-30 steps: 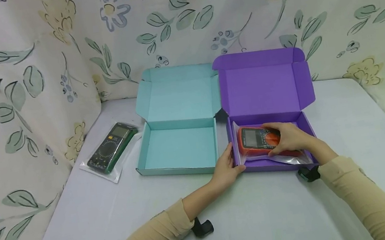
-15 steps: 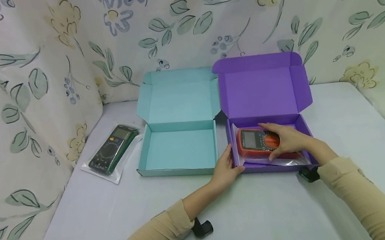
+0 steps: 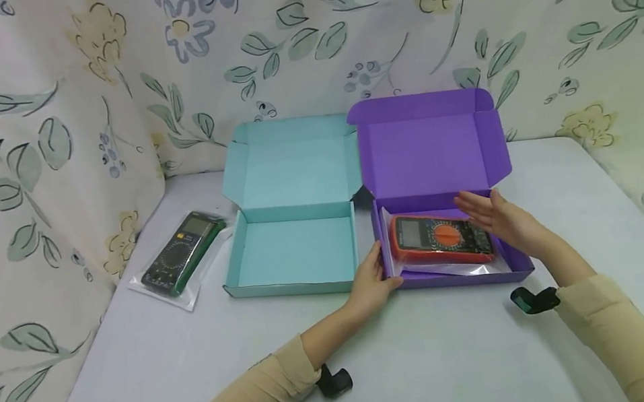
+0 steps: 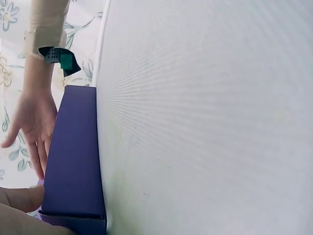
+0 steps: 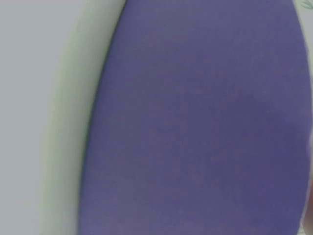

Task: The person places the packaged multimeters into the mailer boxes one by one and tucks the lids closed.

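Note:
An orange multimeter (image 3: 445, 235) in a clear plastic bag lies in the open purple box (image 3: 467, 280). My left hand (image 3: 371, 284) grips the front left corner of that box, thumb on the front wall and fingers along the left side; the left wrist view shows the thumb (image 4: 22, 197) on the purple front wall (image 4: 73, 156). Over the box's right side is my right hand (image 3: 502, 221), fingers extended, holding nothing. A purple wall (image 5: 195, 122) fills most of the right wrist view, with only a blurred bit of skin at the edge.
Left of the purple box stands an open turquoise box (image 3: 298, 248), its lid raised. Farther left lies a dark green multimeter (image 3: 182, 254) in a clear bag. All stand on a white table (image 3: 441, 362) before a floral curtain (image 3: 277, 44).
My right hand has let go of the orange multimeter and moved right, its fingers straightening. The multimeter stays in the purple box. My left hand keeps its place at the corner.

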